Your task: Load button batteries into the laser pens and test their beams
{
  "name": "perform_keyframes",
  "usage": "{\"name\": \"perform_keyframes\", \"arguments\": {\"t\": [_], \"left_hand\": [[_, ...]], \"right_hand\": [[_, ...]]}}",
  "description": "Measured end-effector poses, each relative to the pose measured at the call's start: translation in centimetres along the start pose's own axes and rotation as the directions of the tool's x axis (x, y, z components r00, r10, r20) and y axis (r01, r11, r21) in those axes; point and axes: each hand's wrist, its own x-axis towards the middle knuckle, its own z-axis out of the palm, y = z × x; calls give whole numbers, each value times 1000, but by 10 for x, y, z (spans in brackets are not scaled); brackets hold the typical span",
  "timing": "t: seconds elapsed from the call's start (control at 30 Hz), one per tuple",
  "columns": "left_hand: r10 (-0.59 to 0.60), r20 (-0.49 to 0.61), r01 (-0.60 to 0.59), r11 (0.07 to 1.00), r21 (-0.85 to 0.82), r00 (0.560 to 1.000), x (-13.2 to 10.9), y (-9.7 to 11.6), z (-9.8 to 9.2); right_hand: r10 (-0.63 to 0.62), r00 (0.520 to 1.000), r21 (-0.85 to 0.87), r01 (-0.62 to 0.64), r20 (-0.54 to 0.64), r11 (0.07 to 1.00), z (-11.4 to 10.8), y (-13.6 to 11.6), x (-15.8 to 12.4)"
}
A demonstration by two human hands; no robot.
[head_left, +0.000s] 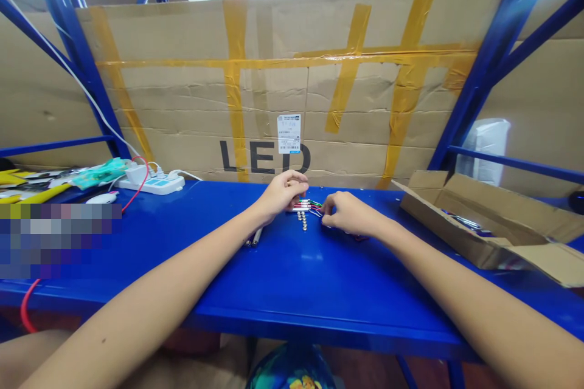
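My left hand [285,193] is bent over a small bunch of slim metal tubes [303,205] with coloured parts in red, green and silver. Its fingers are curled together, and whatever they hold is hidden. Close to the right end of the bunch, my right hand [345,213] has its thumb and fingers drawn together. I cannot make out anything in that pinch. Several small silver round pieces, looking like button cells [302,219], lie in two short rows just in front of the tubes. More dark and silver tubes [255,238] lie partly under my left forearm.
An opened cardboard box [456,243] with some shiny slim tubes [469,223] stands at the right. A white power strip [157,183], cables and yellow-edged packets [41,179] occupy the left of the blue table [283,292]. Behind stands a large taped cardboard sheet [191,103].
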Motion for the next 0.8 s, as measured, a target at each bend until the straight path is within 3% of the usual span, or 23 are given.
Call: {"name": "perform_keyframes", "arguments": {"t": [0.13,0.23,0.33,0.5,0.6,0.7,0.8], "left_hand": [[194,112,-218,935,279,975,-6,-5,4],[301,241,-383,783,490,923,-10,-9,5],[367,320,-487,649,585,873,-11,-9,5],[510,337,-600,540,590,791,-10,-4,3],[570,347,-632,435,642,745,-8,-3,-2],[582,352,-614,341,712,733,-6,-5,-9],[572,345,-584,307,751,744,-4,-7,-12]], "right_hand": [[39,997,181,-25,-74,983,-15,-8,0],[57,995,304,-29,-86,952,-24,-10,-1],[63,997,405,-38,-50,913,-26,-10,-3],[26,998,532,11,-62,847,-18,-11,0],[18,1000,640,-14,0,768,-14,-13,1],[-16,997,738,-45,75,673,-14,-16,0],[-103,993,698,33,59,715,-14,-19,-2]]}}
